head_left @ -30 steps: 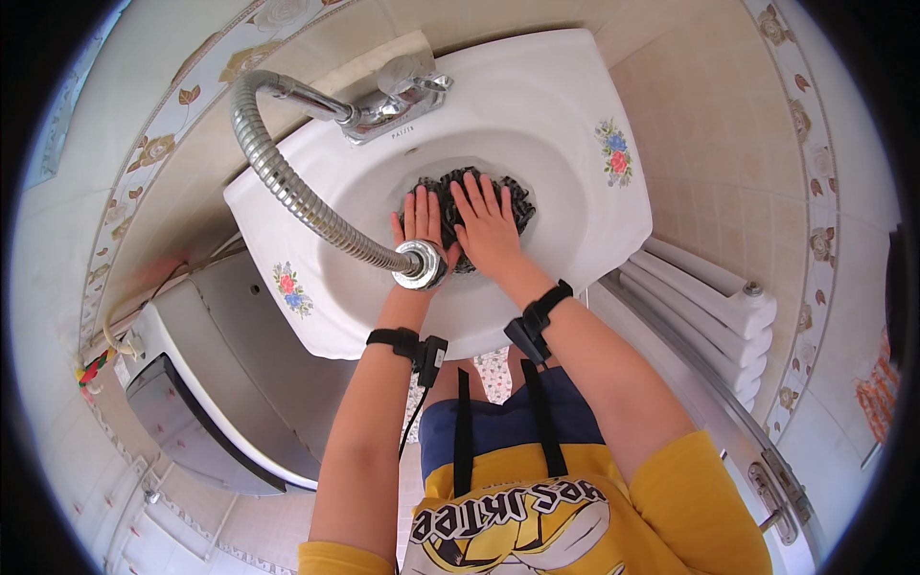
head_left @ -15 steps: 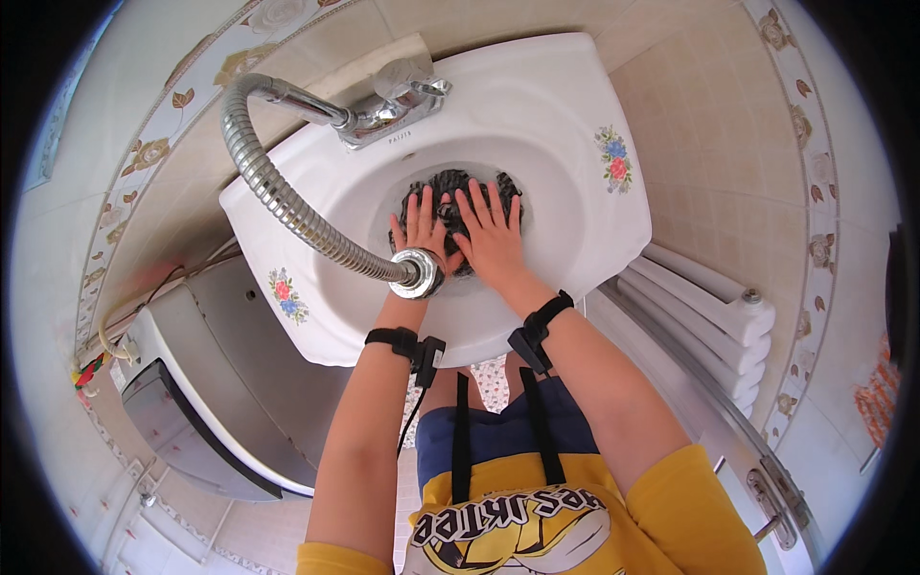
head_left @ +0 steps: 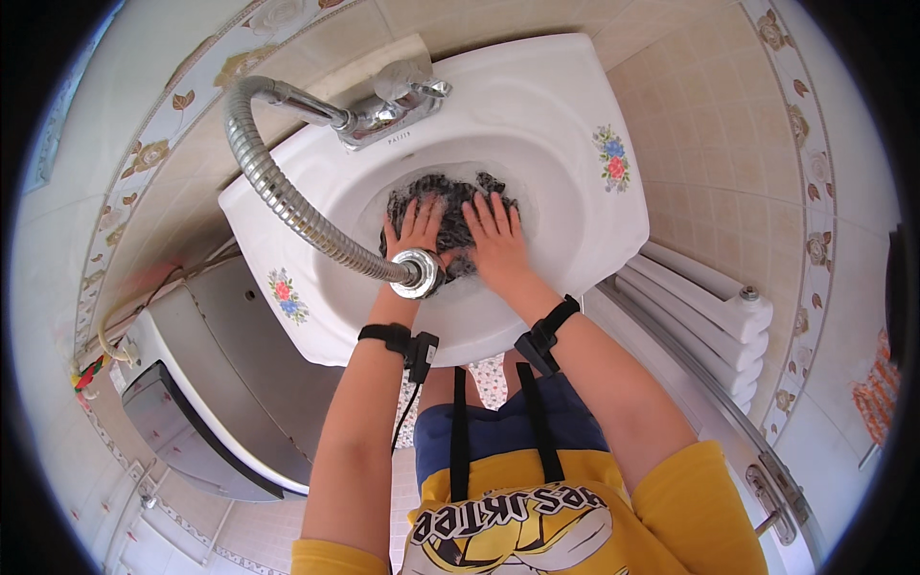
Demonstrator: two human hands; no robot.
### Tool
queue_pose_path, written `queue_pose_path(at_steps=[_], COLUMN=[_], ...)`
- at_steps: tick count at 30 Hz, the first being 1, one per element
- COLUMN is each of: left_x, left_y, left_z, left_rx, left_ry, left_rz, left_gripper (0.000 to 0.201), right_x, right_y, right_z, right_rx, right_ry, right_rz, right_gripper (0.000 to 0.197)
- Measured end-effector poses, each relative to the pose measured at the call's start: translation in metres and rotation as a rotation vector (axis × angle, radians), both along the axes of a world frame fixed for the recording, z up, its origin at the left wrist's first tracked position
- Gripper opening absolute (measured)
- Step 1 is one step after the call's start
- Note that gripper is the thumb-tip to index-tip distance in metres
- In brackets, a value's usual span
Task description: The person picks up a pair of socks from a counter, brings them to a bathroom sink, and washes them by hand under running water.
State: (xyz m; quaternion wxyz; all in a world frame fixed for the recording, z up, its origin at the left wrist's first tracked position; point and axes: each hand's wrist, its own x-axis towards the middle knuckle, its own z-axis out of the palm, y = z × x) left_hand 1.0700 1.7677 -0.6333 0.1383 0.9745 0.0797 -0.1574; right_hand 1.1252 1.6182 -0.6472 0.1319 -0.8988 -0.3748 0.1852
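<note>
A dark, crumpled cloth lies in water in the bowl of the white washbasin. My left hand rests on its left side with the fingers stretched out, partly wet over. On the right side lies my right hand, palm down and fingers spread. Neither hand grips the cloth. The metal end of a flexible spout hangs just above my left wrist and hides part of it. What garment or fabric the cloth is, I cannot tell.
At the back left of the basin stands the chrome faucet, its ribbed hose arching over the bowl. A grey-and-white washing machine sits to the left. On the right are a white radiator and a door handle. Black straps with small devices circle both wrists.
Both hands have shifted slightly toward me, the left one also a little to the left. The cloth has spread wider, and the water around it looks more stirred.
</note>
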Motion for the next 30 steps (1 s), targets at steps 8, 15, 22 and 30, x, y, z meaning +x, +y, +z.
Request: queue_pose_path(at_steps=[8,15,22,30], left_x=[-0.016,-0.016,-0.002,0.007], left_y=[-0.002,0.002,0.004,0.003], left_z=[0.008,0.003,0.003,-0.002], left_rx=[0.106,0.078,0.126,0.087], left_ry=[-0.098,-0.050,-0.055,0.011], left_rz=[-0.126,-0.038,-0.036,-0.078], left_gripper=[0.085,0.093,0.104,0.104], right_x=[0.008,0.005,0.009,0.023], right_y=[-0.004,0.004,0.016,0.018], right_z=[0.002,0.003,0.016,-0.003], right_rx=[0.051,-0.111,-0.006,-0.076], right_ry=[-0.051,-0.007,-0.014,0.015], right_rz=[0.014,0.003,0.037,-0.023], right_gripper=[0.065,0.075,0.081,0.081])
